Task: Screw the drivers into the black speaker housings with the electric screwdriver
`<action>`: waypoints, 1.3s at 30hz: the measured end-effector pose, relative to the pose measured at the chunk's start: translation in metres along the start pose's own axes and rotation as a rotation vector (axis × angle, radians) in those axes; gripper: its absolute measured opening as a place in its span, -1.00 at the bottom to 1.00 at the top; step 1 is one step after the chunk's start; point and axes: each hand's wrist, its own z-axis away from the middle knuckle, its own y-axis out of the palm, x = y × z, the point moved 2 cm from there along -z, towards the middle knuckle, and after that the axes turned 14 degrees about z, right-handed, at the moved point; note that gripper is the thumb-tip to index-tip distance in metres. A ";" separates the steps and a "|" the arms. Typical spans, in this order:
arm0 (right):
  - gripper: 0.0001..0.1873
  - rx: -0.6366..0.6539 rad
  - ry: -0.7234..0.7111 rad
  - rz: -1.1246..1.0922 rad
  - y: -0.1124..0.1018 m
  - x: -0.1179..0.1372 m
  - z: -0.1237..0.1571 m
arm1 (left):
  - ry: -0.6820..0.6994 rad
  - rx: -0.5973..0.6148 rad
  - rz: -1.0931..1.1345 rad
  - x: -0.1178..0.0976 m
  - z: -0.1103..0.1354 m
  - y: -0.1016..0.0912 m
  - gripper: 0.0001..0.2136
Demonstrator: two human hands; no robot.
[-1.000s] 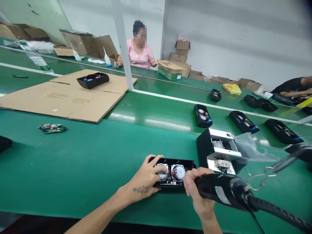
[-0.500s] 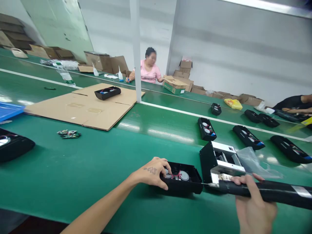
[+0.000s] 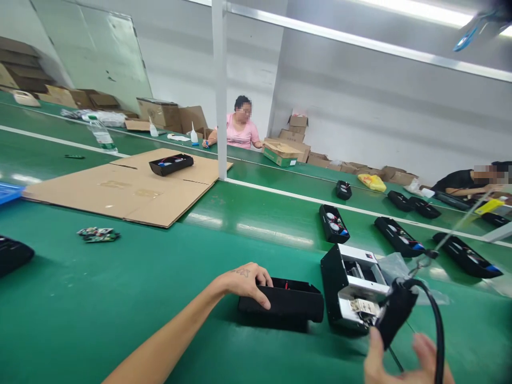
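On the green assembly bench, the left hand clenched the top edge of a black plastic case, which lay just beside an opened black-and-silver unit. That unit's small label was unreadable. The right hand, cut off by the frame's lower edge, was just below a black corded tool; whether it gripped the tool could not be told.

Black plastic housing: interior hidden by near wall. Right hand cut off by lower edge; hold on corded tool perhaps loose, unclear.
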 end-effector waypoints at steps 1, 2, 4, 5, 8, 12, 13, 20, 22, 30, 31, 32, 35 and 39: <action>-0.48 0.062 -0.149 0.058 0.004 0.010 0.017 | 0.000 -0.010 0.002 0.001 -0.001 0.000 -0.52; -0.65 0.161 -0.278 0.050 0.010 0.021 0.032 | 0.000 -0.022 0.004 0.002 -0.002 0.000 -0.51; -0.72 0.365 -0.490 0.006 0.029 0.042 0.053 | 0.007 -0.062 0.004 0.003 -0.002 -0.001 -0.50; -0.67 0.460 -0.549 -0.009 0.039 0.051 0.057 | 0.016 -0.092 -0.001 0.002 -0.002 -0.001 -0.52; -0.66 0.719 -0.572 -0.014 0.069 0.071 0.050 | 0.059 -0.211 -0.051 -0.003 0.006 0.004 -0.63; -0.78 0.933 -0.436 -0.018 0.087 0.084 0.032 | 0.093 -0.408 -0.165 -0.015 0.024 0.025 -0.74; -0.79 0.946 -0.412 -0.018 0.087 0.086 0.030 | 0.081 -0.456 -0.192 -0.016 0.028 0.031 -0.76; -0.84 0.896 -0.341 0.015 0.082 0.090 0.040 | 0.033 -0.654 -0.279 -0.018 0.030 0.056 -0.86; -0.83 0.885 -0.327 0.036 0.082 0.089 0.043 | 0.007 -0.645 -0.277 -0.020 0.029 0.056 -0.86; -0.82 0.845 -0.345 0.036 0.080 0.090 0.046 | -0.032 -0.651 -0.305 -0.028 0.031 0.056 -0.89; -0.84 0.842 -0.367 0.035 0.080 0.091 0.047 | -0.023 -0.660 -0.318 -0.026 0.030 0.057 -0.89; -0.86 0.827 -0.389 0.042 0.080 0.091 0.049 | -0.013 -0.669 -0.332 -0.023 0.029 0.058 -0.89; -0.86 0.725 -0.453 0.119 0.087 0.088 0.058 | 0.027 -0.696 -0.365 -0.003 0.022 0.061 -0.89; -0.78 0.570 -0.520 0.297 0.115 0.072 0.078 | 0.101 -0.702 -0.444 0.038 0.008 0.056 -0.83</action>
